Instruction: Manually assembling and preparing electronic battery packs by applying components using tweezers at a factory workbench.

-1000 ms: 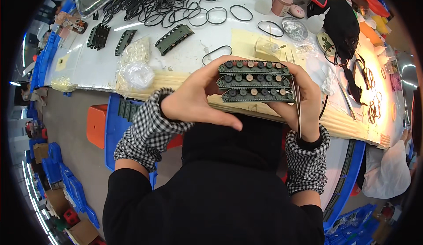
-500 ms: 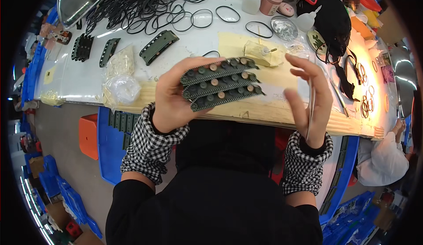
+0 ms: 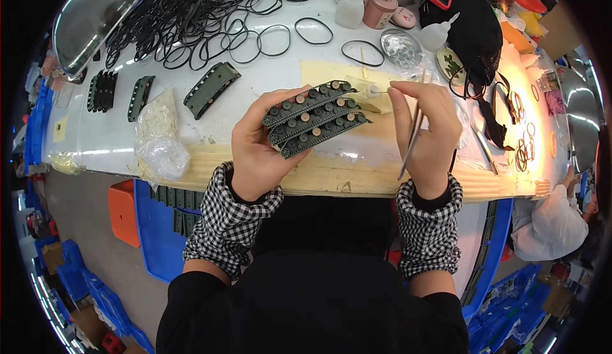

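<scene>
My left hand [image 3: 254,147] grips a stack of three dark green toy tank track sections [image 3: 312,119], holding them tilted above the table's front edge. Rows of small round wheels, black, grey and tan, show along their sides. To the right, the thumb and forefinger of my right hand [image 3: 432,128] pinch a thin stick [image 3: 383,92]. Its far end meets a small whitish spot on a cream-coloured, wrapped block [image 3: 366,102]. Metal tweezers [image 3: 411,142] also lie in this hand, pointing down past the palm.
Loose black rubber rings [image 3: 191,19] cover the back left. More green track sections [image 3: 210,89] lie left, beside a plastic bag [image 3: 162,137]. At the back right stand a squeeze bottle [image 3: 349,11], a pink cup [image 3: 380,8] and a black mesh bag [image 3: 468,29]. Blue bins [image 3: 153,245] sit below.
My right hand has come left to the cream block, and its thumb and forefinger have closed on the thin stick. My left hand still holds the stack, turned slightly.
</scene>
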Motion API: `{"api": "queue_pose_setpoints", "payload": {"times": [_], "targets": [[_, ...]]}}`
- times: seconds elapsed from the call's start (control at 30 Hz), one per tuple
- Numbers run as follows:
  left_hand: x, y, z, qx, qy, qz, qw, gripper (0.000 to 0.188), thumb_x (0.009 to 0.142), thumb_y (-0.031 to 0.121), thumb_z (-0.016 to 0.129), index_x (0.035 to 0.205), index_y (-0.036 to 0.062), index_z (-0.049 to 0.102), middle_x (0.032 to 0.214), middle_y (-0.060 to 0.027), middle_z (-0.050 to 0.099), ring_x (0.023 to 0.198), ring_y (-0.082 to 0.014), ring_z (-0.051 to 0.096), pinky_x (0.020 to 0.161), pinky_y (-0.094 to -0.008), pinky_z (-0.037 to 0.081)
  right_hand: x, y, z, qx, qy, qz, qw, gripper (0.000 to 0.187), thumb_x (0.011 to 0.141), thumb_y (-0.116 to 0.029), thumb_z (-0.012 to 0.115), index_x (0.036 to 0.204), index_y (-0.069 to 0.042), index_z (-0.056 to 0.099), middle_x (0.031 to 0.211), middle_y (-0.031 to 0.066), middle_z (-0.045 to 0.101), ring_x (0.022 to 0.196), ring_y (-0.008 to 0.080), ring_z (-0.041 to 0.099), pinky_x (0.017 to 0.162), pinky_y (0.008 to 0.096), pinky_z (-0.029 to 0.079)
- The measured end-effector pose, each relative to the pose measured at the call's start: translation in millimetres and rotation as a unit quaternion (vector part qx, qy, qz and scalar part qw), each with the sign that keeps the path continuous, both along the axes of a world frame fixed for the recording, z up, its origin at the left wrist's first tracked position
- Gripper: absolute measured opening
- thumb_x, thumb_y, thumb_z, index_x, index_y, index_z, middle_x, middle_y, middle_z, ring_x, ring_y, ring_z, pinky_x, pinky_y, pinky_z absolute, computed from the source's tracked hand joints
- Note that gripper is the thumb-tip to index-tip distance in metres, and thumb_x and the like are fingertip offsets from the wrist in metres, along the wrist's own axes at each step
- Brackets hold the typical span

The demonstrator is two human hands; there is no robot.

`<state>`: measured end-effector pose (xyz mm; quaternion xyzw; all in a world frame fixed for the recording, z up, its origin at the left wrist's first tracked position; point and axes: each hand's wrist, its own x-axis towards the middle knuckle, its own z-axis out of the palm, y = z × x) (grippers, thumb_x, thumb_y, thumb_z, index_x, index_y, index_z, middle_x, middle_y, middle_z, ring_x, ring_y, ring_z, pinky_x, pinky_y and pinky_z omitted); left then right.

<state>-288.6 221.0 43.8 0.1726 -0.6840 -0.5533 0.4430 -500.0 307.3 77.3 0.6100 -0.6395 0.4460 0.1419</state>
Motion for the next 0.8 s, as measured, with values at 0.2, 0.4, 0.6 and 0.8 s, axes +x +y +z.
{"api": "queue_pose_setpoints", "payload": {"times": [0.2, 0.4, 0.6, 0.8], "targets": [[-2.2, -3.3, -2.0, -0.072, 0.006, -0.026, 0.997, 0.060, 0.072, -0.004, 0.079, 0.126, -0.0019, 0.054, 0.127, -0.0166, 0.058, 0.116, -0.0230, 0.060, 0.099, -0.0328, 0.049, 24.8, 7.1, 10.4, -0.055, -0.271, 0.057, 0.959, 0.005, 0.089, -0.002, 0.067, 0.090, 0.002, 0.064, 0.083, 0.0088, 0.067, 0.072, 0.0133, 0.062, 0.068, 0.0236, 0.049], [-3.0, -2.4, -1.6, -0.070, 0.001, -0.036, 0.997, 0.059, 0.073, -0.004, 0.079, 0.126, -0.0020, 0.053, 0.128, -0.0175, 0.058, 0.117, -0.0238, 0.059, 0.100, -0.0342, 0.048, 35.6, 1.2, 13.2, -0.027, -0.429, 0.134, 0.893, 0.009, 0.099, -0.004, 0.053, 0.099, 0.005, 0.055, 0.088, 0.0093, 0.065, 0.083, 0.0151, 0.069, 0.076, 0.0249, 0.054], [-4.4, -0.4, -2.1, -0.061, 0.009, -0.028, 0.998, 0.059, 0.072, -0.003, 0.080, 0.125, -0.0017, 0.055, 0.125, -0.0160, 0.060, 0.114, -0.0223, 0.060, 0.098, -0.0325, 0.049, 36.0, 0.6, 11.6, -0.021, -0.401, 0.135, 0.906, 0.009, 0.099, -0.003, 0.053, 0.099, 0.005, 0.056, 0.088, 0.0091, 0.065, 0.081, 0.0148, 0.069, 0.076, 0.0249, 0.054], [-4.1, -0.3, -1.4, -0.066, 0.005, -0.021, 0.998, 0.059, 0.071, -0.002, 0.081, 0.125, -0.0010, 0.057, 0.124, -0.0149, 0.061, 0.111, -0.0206, 0.062, 0.095, -0.0306, 0.050, 35.4, 0.3, 10.6, -0.018, -0.372, 0.125, 0.920, 0.008, 0.098, -0.003, 0.054, 0.099, 0.005, 0.056, 0.087, 0.0085, 0.065, 0.080, 0.0142, 0.069, 0.075, 0.0243, 0.054]]}}
